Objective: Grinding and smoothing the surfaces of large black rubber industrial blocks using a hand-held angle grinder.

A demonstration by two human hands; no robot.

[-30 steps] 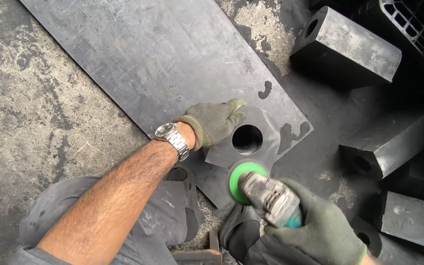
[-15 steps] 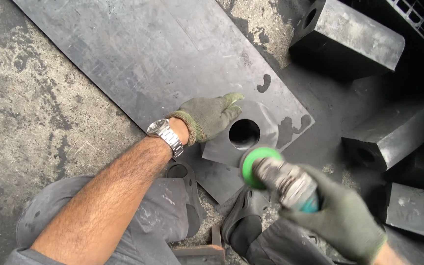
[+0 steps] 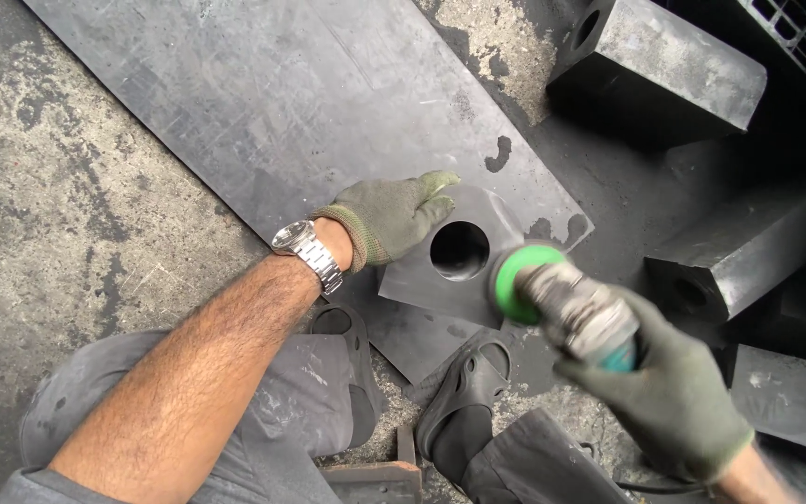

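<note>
Now the grinder (image 3: 566, 308) sits further right of the holed block (image 3: 454, 257).
Left hand (image 3: 389, 217) flat on it, right hand (image 3: 673, 392) gripping the grinder; four blocks beyond.

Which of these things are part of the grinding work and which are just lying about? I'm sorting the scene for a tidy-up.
In use:
- left hand, pressing down the small dark block with a round hole
- right hand, holding the angle grinder with a green disc
- large dark sheet under the block

Lying about:
- big holed block at top right
- holed block at right
- block at lower right
</note>
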